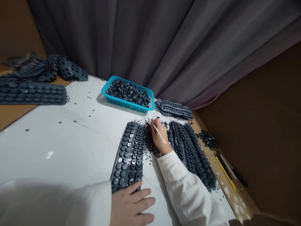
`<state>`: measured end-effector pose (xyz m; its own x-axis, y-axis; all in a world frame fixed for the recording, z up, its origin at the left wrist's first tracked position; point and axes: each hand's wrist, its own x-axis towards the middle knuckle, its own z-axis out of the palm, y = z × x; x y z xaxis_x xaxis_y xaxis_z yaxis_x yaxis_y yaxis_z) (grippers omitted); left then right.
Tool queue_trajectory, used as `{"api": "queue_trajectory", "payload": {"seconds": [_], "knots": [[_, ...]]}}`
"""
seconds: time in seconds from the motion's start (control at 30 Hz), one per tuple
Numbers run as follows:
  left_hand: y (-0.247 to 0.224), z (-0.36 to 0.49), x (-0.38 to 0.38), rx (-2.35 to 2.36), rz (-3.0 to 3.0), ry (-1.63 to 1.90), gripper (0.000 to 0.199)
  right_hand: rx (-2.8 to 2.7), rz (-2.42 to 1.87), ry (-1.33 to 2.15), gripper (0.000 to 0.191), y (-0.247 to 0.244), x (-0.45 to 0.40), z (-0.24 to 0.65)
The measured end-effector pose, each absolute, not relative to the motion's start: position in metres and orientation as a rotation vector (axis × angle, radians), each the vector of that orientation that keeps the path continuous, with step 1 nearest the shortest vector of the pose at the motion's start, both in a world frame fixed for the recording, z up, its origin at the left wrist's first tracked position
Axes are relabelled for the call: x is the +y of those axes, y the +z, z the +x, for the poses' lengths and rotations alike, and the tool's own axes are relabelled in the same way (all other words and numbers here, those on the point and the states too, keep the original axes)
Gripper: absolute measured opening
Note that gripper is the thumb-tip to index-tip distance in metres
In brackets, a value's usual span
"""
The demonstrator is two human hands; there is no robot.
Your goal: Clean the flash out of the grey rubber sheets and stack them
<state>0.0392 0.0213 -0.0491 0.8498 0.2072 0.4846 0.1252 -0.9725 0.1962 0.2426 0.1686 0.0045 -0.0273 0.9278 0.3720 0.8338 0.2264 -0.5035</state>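
My left hand (134,204) lies with spread fingers over the near end of a dark rubber sheet (128,153) that carries rows of round raised pieces. Beyond the sheet's right edge, my right hand (160,135) is closed around a thin white stick (160,133), over a heap of small dark bits (149,141). The tip of the stick is near my fingertips. Right of that hand lie several more dark sheets (190,147) side by side.
A blue basket (128,105) full of small dark parts stands at the back. Perforated sheets (176,108) lie beside it. More sheets (33,92) are at the far left. A yellow tool (225,172) and dark pieces (207,139) rest on the right board. A grey curtain (141,40) hangs behind.
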Motion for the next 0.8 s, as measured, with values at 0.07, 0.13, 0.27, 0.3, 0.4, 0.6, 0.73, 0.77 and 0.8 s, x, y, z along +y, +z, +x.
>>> {"api": "queue_trajectory", "payload": {"seconds": [0.07,0.13,0.27,0.3,0.4,0.6,0.73,0.77,0.8], "knots": [[-0.044,0.039,0.021,0.273,2.87,0.785,0.02,-1.852,-1.67,0.153,0.018,0.011,0.159,0.246],[-0.031,0.04,0.022,0.25,2.876,0.767,0.02,-1.837,-1.719,0.123,0.02,0.016,0.148,0.249],[0.014,0.037,0.046,0.164,2.68,0.662,0.018,-1.749,-1.742,0.178,0.021,0.02,0.127,0.252],[0.025,0.035,0.06,0.232,2.549,0.681,0.019,-1.724,-1.73,0.202,0.021,0.019,0.123,0.252],[0.042,0.03,0.123,0.607,2.407,0.662,0.017,-1.675,-1.643,0.268,0.02,0.015,0.12,0.248],[0.008,0.04,0.234,0.845,2.441,0.64,0.028,-1.367,-1.434,0.625,0.017,0.007,0.128,0.233],[-0.01,0.049,0.248,0.742,2.455,0.55,0.023,-1.22,-1.377,0.781,0.019,0.004,0.128,0.227],[-0.011,0.05,0.248,0.725,2.45,0.537,0.021,-1.196,-1.379,0.799,0.02,0.004,0.127,0.227],[-0.012,0.05,0.247,0.712,2.441,0.527,0.02,-1.173,-1.383,0.815,0.022,0.004,0.127,0.226]]}}
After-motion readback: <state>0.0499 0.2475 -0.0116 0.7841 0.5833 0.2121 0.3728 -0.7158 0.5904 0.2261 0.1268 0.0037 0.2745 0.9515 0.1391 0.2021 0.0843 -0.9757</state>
